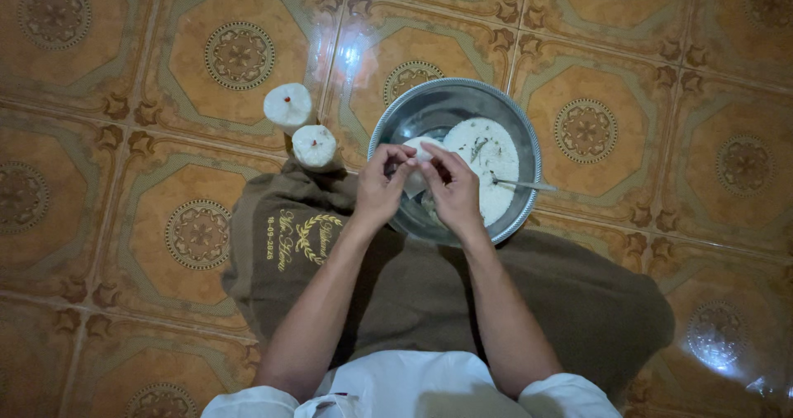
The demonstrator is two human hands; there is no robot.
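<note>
My left hand [382,188] and my right hand [453,190] meet over the near rim of a round metal bowl [520,129] on the floor. Together they pinch a small white piece of dough [420,149] between the fingertips. Inside the bowl lies a white mass flecked with green bits [483,166], and a metal spoon [524,185] rests on it with its handle pointing right. Both forearms reach forward from white sleeves.
Two white rounded dumplings [288,104] [314,145] sit on the floor left of the bowl. A brown cloth with gold embroidery [285,244] is spread under my arms. The floor is glossy orange patterned tile [661,71] with light glare.
</note>
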